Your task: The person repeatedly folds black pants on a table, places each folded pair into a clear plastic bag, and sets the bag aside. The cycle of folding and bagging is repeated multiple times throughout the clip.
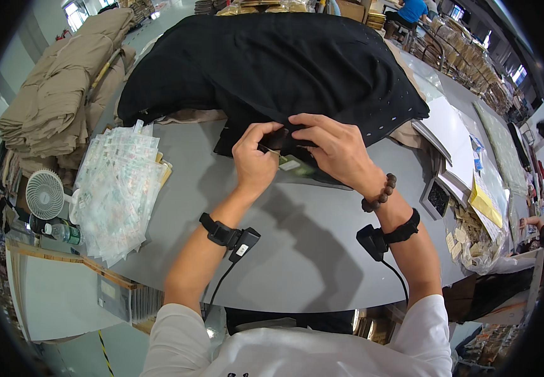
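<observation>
A black garment (272, 66) with small light spots is spread over the far half of the grey table (262, 268). My left hand (258, 158) pinches its near edge between thumb and forefinger. Close beside it, my right hand (331, 146) has its fingers bent over the same black cloth. Between the hands, a thin strand and a small green, partly see-through packet (295, 165) with a pale label show; whether either hand holds the packet is unclear. Beige cloth (406, 134) sticks out from under the garment. The fingertips are partly hidden by the cloth.
At left are folded beige garments (59, 85), a heap of clear plastic packets (116, 198), a small fan (45, 194) and a plastic bottle (64, 233). At right lie white papers (446, 136), a small dark-filled box (436, 198) and hang tags (458, 240). A person in blue (411, 12) sits far off.
</observation>
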Available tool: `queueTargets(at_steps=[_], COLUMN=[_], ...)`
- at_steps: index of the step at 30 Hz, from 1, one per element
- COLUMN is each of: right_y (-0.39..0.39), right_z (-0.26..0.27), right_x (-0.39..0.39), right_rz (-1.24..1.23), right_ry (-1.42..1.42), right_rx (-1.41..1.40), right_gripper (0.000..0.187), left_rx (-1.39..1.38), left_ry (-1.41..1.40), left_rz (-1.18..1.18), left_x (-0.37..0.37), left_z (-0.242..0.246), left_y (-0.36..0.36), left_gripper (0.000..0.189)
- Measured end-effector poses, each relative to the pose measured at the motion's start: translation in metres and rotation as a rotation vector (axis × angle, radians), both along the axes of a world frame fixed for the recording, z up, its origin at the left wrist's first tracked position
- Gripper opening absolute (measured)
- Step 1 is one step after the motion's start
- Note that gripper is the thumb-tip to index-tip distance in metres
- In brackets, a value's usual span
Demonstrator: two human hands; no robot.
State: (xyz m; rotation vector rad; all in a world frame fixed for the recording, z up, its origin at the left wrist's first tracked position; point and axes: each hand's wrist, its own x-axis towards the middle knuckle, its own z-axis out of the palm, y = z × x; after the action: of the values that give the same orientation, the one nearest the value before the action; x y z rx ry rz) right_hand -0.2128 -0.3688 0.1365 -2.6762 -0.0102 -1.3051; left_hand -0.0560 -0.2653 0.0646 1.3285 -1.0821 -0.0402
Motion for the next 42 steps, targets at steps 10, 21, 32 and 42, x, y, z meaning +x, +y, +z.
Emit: queueTargets(at_steps=[10, 21, 32, 42], right_y=[-0.01, 0.002, 0.003, 0.018], right_z=[0.003, 0.019, 0.023, 0.066], right_x=[-0.009, -0.01, 0.0, -0.014], right_rz=[-0.074, 0.047, 0.052, 0.038], right_ry=[-0.018, -0.013, 0.188, 0.098], right_rx=[0.04, -0.015, 0.297, 0.166], right_gripper=[0.034, 0.035, 0.045, 0.031], left_rx=[-0.228, -0.249, -0.21, 0.064], left_ry=[0.428, 0.847, 0.814, 0.105], left_rz=[-0.141, -0.39, -0.433, 0.063], left_x=[-0.005, -0.005, -0.013, 0.006], left_z=[0.01, 0.034, 0.034, -0.027], left_y=[-0.011, 0.008, 0.023, 0.0], left_gripper=[0.047, 0.067, 0.064, 0.04])
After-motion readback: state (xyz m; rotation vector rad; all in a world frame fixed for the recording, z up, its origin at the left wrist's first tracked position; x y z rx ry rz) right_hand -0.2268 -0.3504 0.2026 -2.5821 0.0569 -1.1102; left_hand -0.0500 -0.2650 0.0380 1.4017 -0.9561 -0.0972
